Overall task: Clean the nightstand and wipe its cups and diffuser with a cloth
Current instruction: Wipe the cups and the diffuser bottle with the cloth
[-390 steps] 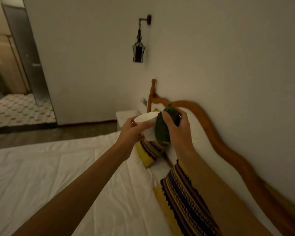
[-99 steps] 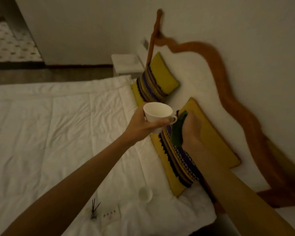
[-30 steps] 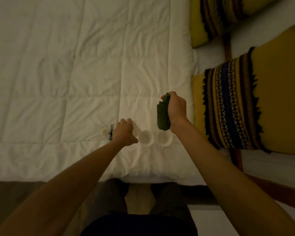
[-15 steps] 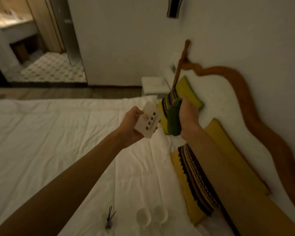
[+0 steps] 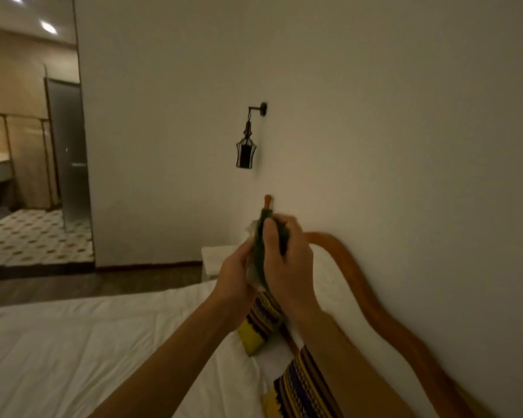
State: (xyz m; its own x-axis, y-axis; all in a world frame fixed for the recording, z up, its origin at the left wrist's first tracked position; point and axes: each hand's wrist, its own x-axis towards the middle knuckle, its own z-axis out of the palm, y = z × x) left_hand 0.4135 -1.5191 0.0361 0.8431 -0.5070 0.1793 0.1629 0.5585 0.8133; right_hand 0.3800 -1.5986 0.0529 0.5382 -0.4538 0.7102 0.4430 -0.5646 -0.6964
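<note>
Both hands are raised in front of me over the bed. My left hand (image 5: 234, 274) holds a small white card-like item (image 5: 251, 274), mostly hidden between the hands. My right hand (image 5: 287, 260) grips a dark green cloth (image 5: 261, 245) and presses it against that white item. The white nightstand (image 5: 215, 260) stands behind the hands, at the far side of the bed by the wall. The cups and the diffuser are out of view.
A white quilted bed (image 5: 73, 357) fills the lower left. Yellow striped pillows (image 5: 260, 327) lean on a curved wooden headboard (image 5: 360, 285). A black lantern lamp (image 5: 246, 146) hangs on the wall. A tiled bathroom floor (image 5: 27, 236) opens at left.
The view has tilted up, so the cups and diffuser on the bed left the frame. My right hand brought the green cloth onto the white item held in my left hand.
</note>
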